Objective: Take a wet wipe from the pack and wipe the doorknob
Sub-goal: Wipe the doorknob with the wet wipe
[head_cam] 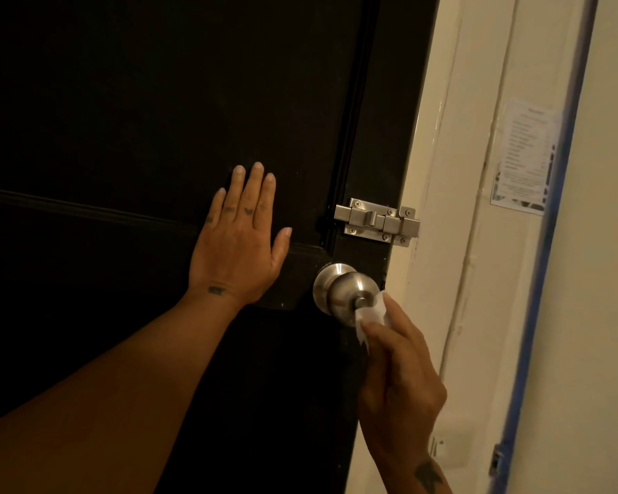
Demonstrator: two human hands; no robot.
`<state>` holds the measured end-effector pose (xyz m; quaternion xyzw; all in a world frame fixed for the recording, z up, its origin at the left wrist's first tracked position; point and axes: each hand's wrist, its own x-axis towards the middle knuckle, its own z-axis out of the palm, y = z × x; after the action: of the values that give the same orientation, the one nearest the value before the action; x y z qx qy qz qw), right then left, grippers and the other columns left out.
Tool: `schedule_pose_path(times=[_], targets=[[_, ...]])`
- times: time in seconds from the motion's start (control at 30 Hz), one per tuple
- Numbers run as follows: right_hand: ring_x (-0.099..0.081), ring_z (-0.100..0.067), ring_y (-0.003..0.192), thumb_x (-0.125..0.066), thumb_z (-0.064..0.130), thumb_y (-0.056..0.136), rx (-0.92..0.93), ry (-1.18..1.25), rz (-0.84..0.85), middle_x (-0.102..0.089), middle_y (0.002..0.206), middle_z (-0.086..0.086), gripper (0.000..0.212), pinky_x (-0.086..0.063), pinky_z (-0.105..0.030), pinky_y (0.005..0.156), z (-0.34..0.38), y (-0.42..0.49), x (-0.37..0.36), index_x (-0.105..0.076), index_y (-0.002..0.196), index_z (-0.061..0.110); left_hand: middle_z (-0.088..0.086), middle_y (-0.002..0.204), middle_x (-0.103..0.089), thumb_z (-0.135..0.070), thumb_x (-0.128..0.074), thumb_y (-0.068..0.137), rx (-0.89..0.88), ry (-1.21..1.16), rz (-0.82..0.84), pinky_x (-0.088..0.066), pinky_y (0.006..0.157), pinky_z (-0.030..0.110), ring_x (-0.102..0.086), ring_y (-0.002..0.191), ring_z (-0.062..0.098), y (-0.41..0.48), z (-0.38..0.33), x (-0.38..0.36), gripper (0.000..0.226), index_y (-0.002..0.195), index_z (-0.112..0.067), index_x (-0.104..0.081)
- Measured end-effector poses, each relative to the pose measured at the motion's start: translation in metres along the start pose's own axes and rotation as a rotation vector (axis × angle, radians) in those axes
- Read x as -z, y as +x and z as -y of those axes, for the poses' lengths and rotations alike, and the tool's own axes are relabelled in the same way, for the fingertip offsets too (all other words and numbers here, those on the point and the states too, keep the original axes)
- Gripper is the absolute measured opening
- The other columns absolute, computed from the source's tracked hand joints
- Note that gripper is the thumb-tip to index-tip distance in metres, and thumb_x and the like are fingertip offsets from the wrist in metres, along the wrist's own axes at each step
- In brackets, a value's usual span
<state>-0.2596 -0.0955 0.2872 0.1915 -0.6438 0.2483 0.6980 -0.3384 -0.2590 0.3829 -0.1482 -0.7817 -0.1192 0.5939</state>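
A round brushed-steel doorknob [341,289] sticks out of a black door [122,119] near its right edge. My right hand [398,379] pinches a small white wet wipe [371,313] and presses it against the knob's front face, lower right of the centre lock button. My left hand [238,240] lies flat on the door panel just left of the knob, fingers spread and pointing up, holding nothing. The wipe pack is not in view.
A steel slide bolt [377,221] is mounted above the knob, reaching the cream door frame [443,208]. A printed notice [523,158] is stuck on the wall to the right, next to a blue-taped edge [543,262].
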Motion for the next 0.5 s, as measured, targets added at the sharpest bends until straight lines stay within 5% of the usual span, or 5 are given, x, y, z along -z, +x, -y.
schedule_pose_path(times=[0.17,0.33,0.5], targets=[[-0.049,-0.019,0.107,-0.028,0.042,0.098,0.142,-0.059,0.051,-0.058,0.111,-0.011,0.039,-0.040,-0.030,0.094,0.011,0.010,-0.015,-0.050,0.105,0.011,0.017,0.154,-0.014,-0.046,-0.017,0.086,0.013,-0.021,0.019,-0.006,0.110,0.039,-0.007,0.142,0.029,0.001,0.000,0.001,0.070,0.142,-0.005,-0.012],[-0.046,-0.020,0.113,-0.036,0.035,0.098,0.295,-0.173,0.076,-0.055,0.114,-0.009,0.031,-0.032,-0.024,0.103,-0.003,-0.003,-0.014,-0.052,0.106,0.010,0.017,0.154,-0.015,-0.045,-0.019,0.087,0.014,-0.016,0.019,-0.007,0.110,0.039,-0.009,0.142,0.031,0.001,0.001,0.001,0.069,0.142,-0.005,-0.012],[-0.050,-0.022,0.103,-0.041,0.035,0.096,0.402,-0.230,0.073,-0.055,0.113,-0.008,0.027,-0.040,-0.030,0.084,-0.009,0.001,-0.008,-0.053,0.104,0.012,0.018,0.153,-0.017,-0.044,-0.021,0.088,0.001,-0.014,0.014,-0.009,0.110,0.040,-0.012,0.141,0.032,0.001,0.001,0.001,0.068,0.142,-0.004,-0.013]])
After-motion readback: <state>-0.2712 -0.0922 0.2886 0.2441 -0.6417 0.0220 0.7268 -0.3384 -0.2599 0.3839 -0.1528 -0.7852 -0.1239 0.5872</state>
